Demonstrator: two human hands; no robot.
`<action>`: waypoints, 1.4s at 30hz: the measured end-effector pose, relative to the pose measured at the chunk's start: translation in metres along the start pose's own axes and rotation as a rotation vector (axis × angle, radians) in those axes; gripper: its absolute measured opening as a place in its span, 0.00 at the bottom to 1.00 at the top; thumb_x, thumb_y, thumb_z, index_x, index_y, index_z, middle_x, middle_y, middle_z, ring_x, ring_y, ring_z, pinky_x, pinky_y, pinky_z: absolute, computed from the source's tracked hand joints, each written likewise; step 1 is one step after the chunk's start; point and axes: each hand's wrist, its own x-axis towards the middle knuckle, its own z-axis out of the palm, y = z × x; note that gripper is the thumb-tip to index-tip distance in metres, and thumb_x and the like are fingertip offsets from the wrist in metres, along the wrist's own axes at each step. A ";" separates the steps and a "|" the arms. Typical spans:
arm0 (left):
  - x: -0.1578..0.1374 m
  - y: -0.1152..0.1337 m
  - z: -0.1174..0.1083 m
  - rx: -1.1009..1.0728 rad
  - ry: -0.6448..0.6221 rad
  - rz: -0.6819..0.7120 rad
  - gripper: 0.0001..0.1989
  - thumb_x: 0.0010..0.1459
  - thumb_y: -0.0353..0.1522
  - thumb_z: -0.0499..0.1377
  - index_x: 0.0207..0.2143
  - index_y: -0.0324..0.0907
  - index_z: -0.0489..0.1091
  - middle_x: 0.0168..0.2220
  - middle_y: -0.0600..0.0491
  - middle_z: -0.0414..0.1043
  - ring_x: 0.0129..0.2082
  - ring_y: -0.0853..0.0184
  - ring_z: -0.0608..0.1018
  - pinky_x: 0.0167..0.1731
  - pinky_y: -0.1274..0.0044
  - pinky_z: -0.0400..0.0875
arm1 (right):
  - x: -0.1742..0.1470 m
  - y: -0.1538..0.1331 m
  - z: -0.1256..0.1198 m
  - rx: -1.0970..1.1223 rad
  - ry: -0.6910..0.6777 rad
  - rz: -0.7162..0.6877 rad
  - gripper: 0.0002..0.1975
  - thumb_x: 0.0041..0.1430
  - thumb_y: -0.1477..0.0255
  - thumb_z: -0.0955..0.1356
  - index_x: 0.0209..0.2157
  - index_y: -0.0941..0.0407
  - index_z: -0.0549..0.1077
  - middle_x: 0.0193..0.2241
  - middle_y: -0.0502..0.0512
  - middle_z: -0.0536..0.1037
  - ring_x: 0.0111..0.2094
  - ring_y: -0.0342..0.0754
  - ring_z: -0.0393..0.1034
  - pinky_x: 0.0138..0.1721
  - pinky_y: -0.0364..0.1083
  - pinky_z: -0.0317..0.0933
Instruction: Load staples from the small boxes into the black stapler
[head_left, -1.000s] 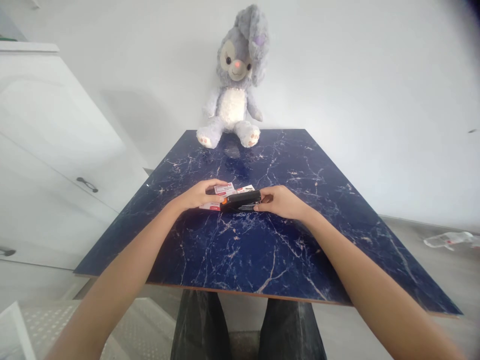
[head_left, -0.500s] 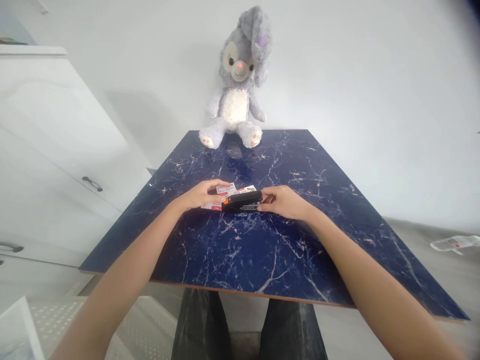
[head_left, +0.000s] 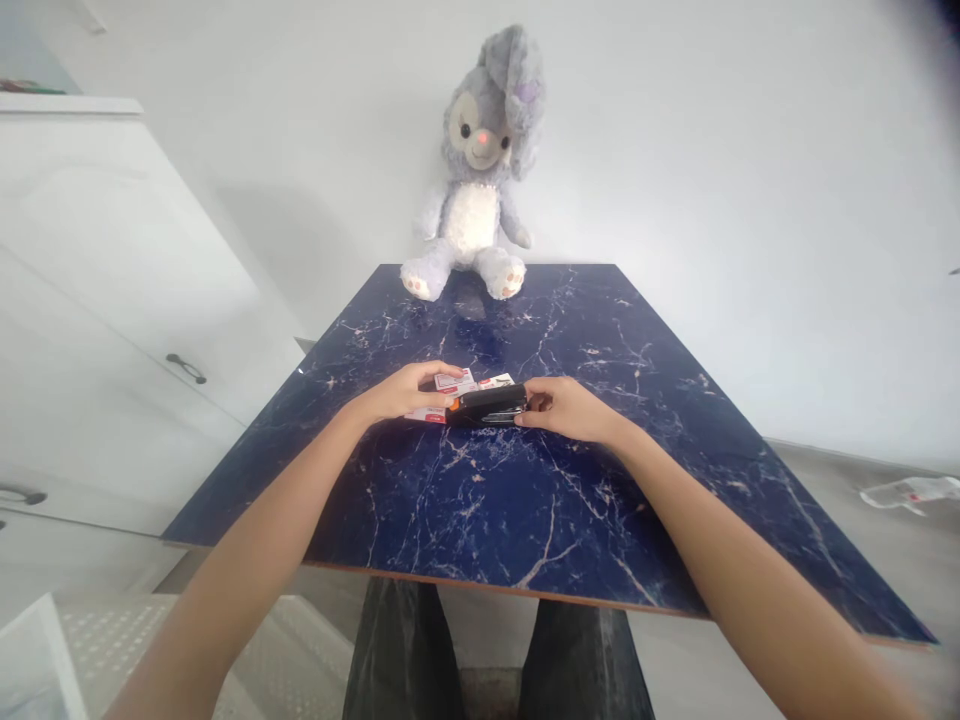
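A black stapler (head_left: pixel 491 402) with an orange part at its left end lies near the middle of the dark blue marbled table. Small red-and-white boxes (head_left: pixel 456 383) sit beside and behind it, and another white box (head_left: pixel 496 381) shows just behind its middle. My left hand (head_left: pixel 409 390) is closed around the boxes at the left. Its forefinger rests on a box top, and its thumb reaches the stapler's orange end. At the stapler's right end, my right hand (head_left: pixel 559 405) grips it between thumb and fingers. The palms hide parts of the boxes.
A grey plush rabbit (head_left: pixel 474 215) sits at the table's (head_left: pixel 480 520) far edge against the wall. White cabinets (head_left: pixel 112 300) stand at left. A white perforated surface (head_left: pixel 285 650) lies low on the left, and a plastic bag (head_left: pixel 911 492) on the floor at right.
The view has shifted slightly, so everything appears a little lower. Both hands keep nearly the same places on the stapler and boxes.
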 end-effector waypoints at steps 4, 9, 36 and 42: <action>0.000 -0.002 0.000 0.010 0.013 0.018 0.26 0.56 0.42 0.66 0.56 0.48 0.71 0.65 0.47 0.64 0.61 0.53 0.70 0.60 0.59 0.63 | 0.000 0.001 -0.001 -0.054 0.007 -0.027 0.08 0.53 0.65 0.72 0.31 0.54 0.73 0.30 0.49 0.78 0.30 0.46 0.72 0.32 0.44 0.61; -0.001 -0.001 0.000 0.041 -0.003 0.037 0.25 0.55 0.42 0.66 0.55 0.47 0.72 0.62 0.46 0.67 0.60 0.53 0.71 0.60 0.61 0.63 | 0.001 0.000 -0.004 -0.130 -0.003 -0.058 0.09 0.53 0.64 0.72 0.29 0.54 0.70 0.29 0.50 0.77 0.29 0.46 0.71 0.32 0.44 0.61; 0.000 -0.003 0.003 0.141 0.016 -0.009 0.24 0.56 0.47 0.64 0.52 0.45 0.74 0.56 0.47 0.72 0.53 0.54 0.74 0.55 0.64 0.64 | 0.000 0.003 0.002 -0.080 0.031 -0.013 0.16 0.54 0.56 0.72 0.28 0.54 0.71 0.28 0.50 0.78 0.28 0.47 0.70 0.30 0.44 0.60; -0.001 0.004 0.003 0.128 0.011 -0.056 0.25 0.54 0.46 0.65 0.51 0.43 0.74 0.53 0.46 0.74 0.49 0.55 0.76 0.51 0.65 0.66 | 0.000 -0.004 -0.006 -0.117 -0.021 -0.013 0.13 0.55 0.59 0.72 0.27 0.54 0.73 0.27 0.50 0.79 0.29 0.47 0.73 0.30 0.44 0.61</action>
